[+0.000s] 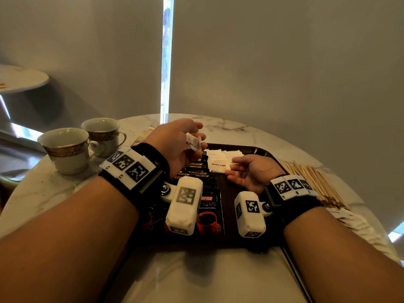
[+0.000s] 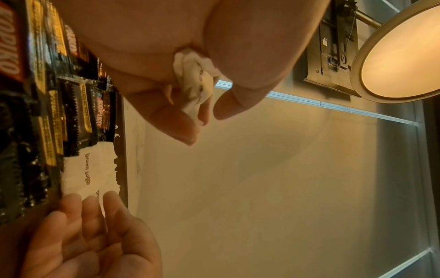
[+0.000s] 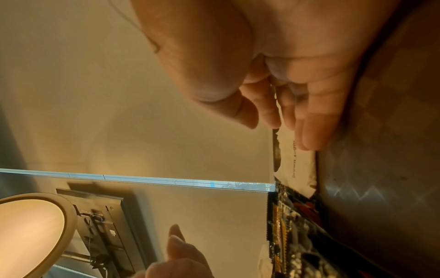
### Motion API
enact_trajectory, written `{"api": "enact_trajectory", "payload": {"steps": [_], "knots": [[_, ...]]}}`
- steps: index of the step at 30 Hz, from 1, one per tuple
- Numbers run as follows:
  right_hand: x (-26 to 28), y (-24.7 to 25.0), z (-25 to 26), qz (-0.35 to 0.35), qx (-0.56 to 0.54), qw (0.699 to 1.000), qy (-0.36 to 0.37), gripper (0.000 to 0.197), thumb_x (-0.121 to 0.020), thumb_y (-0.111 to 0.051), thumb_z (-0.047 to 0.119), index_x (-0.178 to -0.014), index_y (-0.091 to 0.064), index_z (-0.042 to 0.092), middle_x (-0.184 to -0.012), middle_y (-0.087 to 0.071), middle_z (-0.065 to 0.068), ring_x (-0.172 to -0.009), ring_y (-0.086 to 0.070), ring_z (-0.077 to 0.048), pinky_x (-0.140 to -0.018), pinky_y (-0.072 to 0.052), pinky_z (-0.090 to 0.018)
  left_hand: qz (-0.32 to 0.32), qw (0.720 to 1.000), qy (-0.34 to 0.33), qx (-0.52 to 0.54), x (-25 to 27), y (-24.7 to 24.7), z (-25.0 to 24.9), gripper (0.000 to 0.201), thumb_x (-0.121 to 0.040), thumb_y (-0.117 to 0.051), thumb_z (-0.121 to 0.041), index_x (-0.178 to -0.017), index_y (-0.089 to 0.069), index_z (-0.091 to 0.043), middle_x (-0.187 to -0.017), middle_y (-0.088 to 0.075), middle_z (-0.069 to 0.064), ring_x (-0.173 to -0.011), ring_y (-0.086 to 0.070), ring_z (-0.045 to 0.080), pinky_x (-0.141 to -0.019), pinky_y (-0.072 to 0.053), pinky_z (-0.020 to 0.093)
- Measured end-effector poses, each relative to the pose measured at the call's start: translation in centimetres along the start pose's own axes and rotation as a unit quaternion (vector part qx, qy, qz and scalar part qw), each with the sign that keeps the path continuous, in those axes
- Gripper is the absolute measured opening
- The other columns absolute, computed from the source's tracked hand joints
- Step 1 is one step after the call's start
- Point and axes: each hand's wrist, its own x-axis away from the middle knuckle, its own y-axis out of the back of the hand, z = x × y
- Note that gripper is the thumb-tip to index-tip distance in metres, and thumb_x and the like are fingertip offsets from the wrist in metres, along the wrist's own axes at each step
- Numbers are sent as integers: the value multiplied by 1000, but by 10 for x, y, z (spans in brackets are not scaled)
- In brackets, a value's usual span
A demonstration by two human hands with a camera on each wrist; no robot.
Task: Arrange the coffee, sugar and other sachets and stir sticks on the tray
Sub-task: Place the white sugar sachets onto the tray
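My left hand (image 1: 185, 141) is raised over the dark tray (image 1: 258, 149) and grips a small stack of white brown-sugar sachets (image 1: 193, 142), seen bunched between its fingers in the left wrist view (image 2: 196, 82). My right hand (image 1: 247, 171) lies palm up on the tray, fingers straight, its fingertips (image 2: 112, 199) touching the white brown-sugar sachets (image 1: 218, 165) lying there. A row of black Kopiko coffee sachets (image 1: 207, 202) fills the tray's left side (image 2: 71, 105). Wooden stir sticks (image 1: 317, 182) lie on the table right of the tray.
Two gold-trimmed white cups (image 1: 67, 149) stand at the table's left. More paper sachets (image 1: 358, 226) lie on the marble table (image 1: 229, 127) at the right edge, and a few behind my left hand. A second round table (image 1: 21, 77) stands at far left.
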Motion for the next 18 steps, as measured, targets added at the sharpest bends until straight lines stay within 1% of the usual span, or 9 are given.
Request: {"api": "enact_trajectory", "payload": {"steps": [3, 5, 7, 10, 12, 13, 15, 17, 18], "knots": [[3, 2, 3, -14, -19, 999, 28, 20, -99, -56, 14, -116, -57, 4, -89, -57, -9, -74, -64, -21, -53, -54, -29, 3, 1000, 7, 18, 0, -1, 0, 30, -92, -38, 1, -110, -61, -4, -113, -54, 20, -86, -65, 29, -52, -56, 26], [8, 1, 8, -15, -54, 996, 67, 16, -97, -58, 14, -109, -60, 5, -84, -58, -8, -70, -61, -19, -49, -52, -26, 6, 999, 14, 28, 0, -3, 0, 33, -93, -34, 6, -109, -60, -5, -119, -50, 24, -97, -66, 33, -59, -61, 28], [17, 0, 13, -4, -90, 989, 116, 17, -95, -60, 15, -109, -61, 5, -80, -59, -7, -66, -60, -17, -47, -50, -23, 6, 999, 8, 34, -1, -5, 0, 38, -93, -31, 11, -109, -59, -8, -120, -49, 24, -103, -67, 35, -67, -63, 33], [34, -3, 19, 33, -90, 981, 170, 22, -92, -63, 16, -110, -62, 4, -78, -61, -6, -64, -60, -14, -51, -48, -23, 30, 999, -12, 26, -1, -5, 1, 37, -94, -39, 13, -114, -59, -12, -121, -55, 23, -106, -66, 37, -74, -62, 43], [46, -8, 20, 79, -77, 975, 190, 21, -87, -66, 17, -103, -62, 5, -77, -61, -5, -62, -59, -14, -52, -46, -24, 47, 998, -34, 8, 0, -2, 2, 35, -93, -51, 9, -117, -62, -13, -116, -64, 18, -101, -67, 33, -73, -60, 42], [51, -10, 20, 101, -68, 973, 197, 23, -83, -68, 19, -100, -62, 5, -76, -62, -5, -61, -59, -14, -52, -44, -24, 50, 998, -48, -4, 0, -1, 2, 33, -92, -55, 6, -116, -64, -14, -110, -69, 14, -95, -68, 30, -67, -59, 36], [58, -15, 20, 135, -41, 968, 207, 30, -73, -71, 23, -97, -62, 6, -76, -64, -5, -62, -59, -14, -51, -44, -24, 46, 996, -72, -22, -1, 0, 3, 30, -91, -60, 4, -112, -67, -15, -102, -74, 8, -88, -68, 25, -55, -50, 26], [61, -19, 18, 154, -18, 966, 209, 34, -68, -73, 20, -98, -63, 6, -76, -67, -5, -63, -60, -15, -50, -45, -24, 48, 995, -81, -17, -3, -1, 4, 28, -90, -61, 6, -109, -68, -14, -99, -74, 9, -84, -66, 23, -55, -42, 25], [61, -21, 16, 154, -6, 966, 208, 35, -67, -74, 18, -98, -63, 6, -76, -68, -5, -63, -60, -16, -50, -46, -24, 50, 995, -84, -12, -3, -2, 5, 27, -89, -62, 6, -108, -68, -13, -98, -74, 10, -80, -66, 22, -57, -42, 27]]}}
